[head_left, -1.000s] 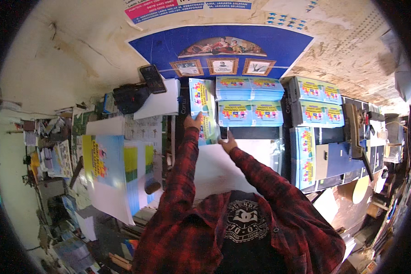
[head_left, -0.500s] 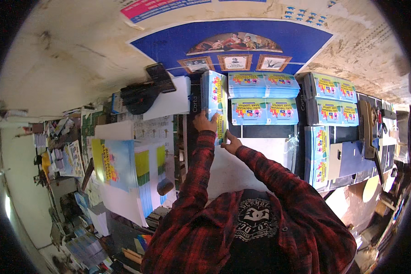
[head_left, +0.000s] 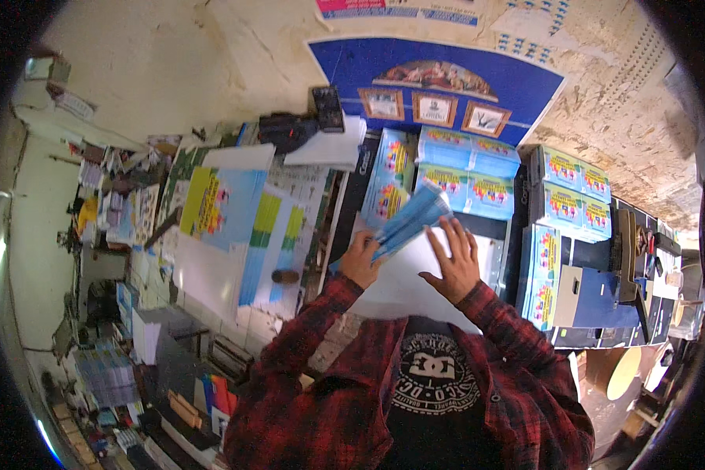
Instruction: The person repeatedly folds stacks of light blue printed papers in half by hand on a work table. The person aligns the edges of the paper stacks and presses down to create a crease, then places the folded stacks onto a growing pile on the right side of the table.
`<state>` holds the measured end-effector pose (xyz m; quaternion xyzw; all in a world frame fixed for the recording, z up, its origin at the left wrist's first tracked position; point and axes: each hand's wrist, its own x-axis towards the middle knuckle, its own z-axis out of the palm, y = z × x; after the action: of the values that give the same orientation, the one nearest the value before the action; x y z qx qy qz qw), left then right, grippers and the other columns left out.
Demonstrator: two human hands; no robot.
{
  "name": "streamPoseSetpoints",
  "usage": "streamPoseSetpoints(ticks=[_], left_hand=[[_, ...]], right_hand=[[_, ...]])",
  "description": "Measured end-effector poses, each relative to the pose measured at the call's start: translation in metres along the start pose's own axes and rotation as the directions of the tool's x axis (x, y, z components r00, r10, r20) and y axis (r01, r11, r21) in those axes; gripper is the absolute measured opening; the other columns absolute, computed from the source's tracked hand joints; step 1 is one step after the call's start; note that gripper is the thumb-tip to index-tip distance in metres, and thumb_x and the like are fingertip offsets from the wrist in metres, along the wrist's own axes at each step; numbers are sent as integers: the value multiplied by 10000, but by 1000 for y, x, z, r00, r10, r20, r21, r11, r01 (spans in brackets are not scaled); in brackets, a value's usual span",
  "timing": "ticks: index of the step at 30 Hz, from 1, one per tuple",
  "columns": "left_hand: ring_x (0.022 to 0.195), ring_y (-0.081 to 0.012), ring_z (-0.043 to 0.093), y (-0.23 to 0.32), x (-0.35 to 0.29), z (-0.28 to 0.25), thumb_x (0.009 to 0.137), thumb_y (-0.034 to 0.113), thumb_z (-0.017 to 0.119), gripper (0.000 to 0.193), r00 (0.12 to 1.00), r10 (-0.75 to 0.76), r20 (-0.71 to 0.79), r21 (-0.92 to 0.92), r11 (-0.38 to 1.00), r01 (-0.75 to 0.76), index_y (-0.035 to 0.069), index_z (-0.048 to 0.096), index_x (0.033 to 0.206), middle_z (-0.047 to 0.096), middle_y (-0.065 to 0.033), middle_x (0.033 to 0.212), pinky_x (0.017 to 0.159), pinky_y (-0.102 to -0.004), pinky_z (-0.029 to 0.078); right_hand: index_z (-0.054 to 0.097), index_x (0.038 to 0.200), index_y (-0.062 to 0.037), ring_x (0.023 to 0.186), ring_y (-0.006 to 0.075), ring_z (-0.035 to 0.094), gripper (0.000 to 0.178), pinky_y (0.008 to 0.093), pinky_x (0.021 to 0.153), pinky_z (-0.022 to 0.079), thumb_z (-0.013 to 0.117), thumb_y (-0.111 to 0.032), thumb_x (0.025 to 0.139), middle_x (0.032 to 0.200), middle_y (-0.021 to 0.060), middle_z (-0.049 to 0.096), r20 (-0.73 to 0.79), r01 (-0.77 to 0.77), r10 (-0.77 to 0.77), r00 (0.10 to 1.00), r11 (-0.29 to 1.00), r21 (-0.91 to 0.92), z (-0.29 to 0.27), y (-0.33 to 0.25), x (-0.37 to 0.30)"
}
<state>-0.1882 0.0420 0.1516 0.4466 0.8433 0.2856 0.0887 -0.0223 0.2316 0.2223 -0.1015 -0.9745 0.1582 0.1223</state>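
Now the left hand [head_left: 359, 260] pinches a blue bunch [head_left: 412, 222] in its fingers, tilted, looking loose from the booklet pile [head_left: 392, 168] just past them. The right hand [head_left: 458, 266], at that pile before, has fingers spread beside the bunch's far end.

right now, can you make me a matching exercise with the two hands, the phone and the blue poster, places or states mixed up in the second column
Column one
1. left hand
2. right hand
3. phone
4. blue poster

Column two
A. on the wall
B. open, spread wide
C. closed around one end of a blue bundle
D. black, left of three framed pictures

Pairs: 1-C, 2-B, 3-D, 4-A
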Motion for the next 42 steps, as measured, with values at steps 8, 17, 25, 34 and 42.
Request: streamPoseSetpoints(ticks=[8, 17, 25, 34, 42], left_hand=[[1119, -350, 502, -14, -70, 98, 710, 99, 692, 361, 904, 387, 180, 159, 896, -415, 99, 550, 1042, 461, -140, 1256, 938, -469, 424], [1153, -316, 482, -83, -133, 61, 673, 149, 762, 628, 983, -38, 180, 116, 993, 17, 132, 482, 1235, 491, -130, 1254, 947, -479, 382], [1160, -351, 500, -75, -134, 76, 715, 108, 768, 631, 970, -238, 41, -355, 905, 237, 120, 478, 1275, 522, -146, 1242, 964, -447, 425], [1314, -319, 387, -70, -135, 108, 694, 135, 808, 1051, 945, -326, -4, -427, 856, 293, 204, 134, 1498, 325, -166, 1470, 1034, -432, 389], [1323, -410, 332, -45, -104, 75, 693, 89, 793, 1008, 946, -234, 223, 15, 971, 237, 227, 183, 1484, 220, -184, 1499, 1027, -486, 386]], right_hand=[[371, 1369, -128, 1228, 307, 440, 939, 551, 1077, 245, 802, -375, 572, 1266, 122, 490, 555, 120, -39, 831, 987, -111, 99, 50, -59], [560, 1177, -98, 1009, 301, 584, 632, 423, 866, 478, 806, -279, 623, 1134, 102, 568, 325, -127, 24, 945, 946, 299, 110, 106, -99], [387, 1350, -87, 1047, 280, 596, 829, 355, 887, 519, 791, -74, 626, 1187, 165, 539, 94, -266, 266, 959, 739, 619, 128, 98, -138], [120, 1478, -63, 1042, 274, 621, 1024, 330, 839, 529, 798, -153, 716, 1295, 252, 504, 73, -348, 390, 918, 701, 622, 147, 85, -160], [447, 1328, -89, 919, 291, 613, 813, 389, 797, 485, 829, -336, 655, 1002, 138, 623, -61, -118, 157, 986, 902, 415, 129, 69, -183]])
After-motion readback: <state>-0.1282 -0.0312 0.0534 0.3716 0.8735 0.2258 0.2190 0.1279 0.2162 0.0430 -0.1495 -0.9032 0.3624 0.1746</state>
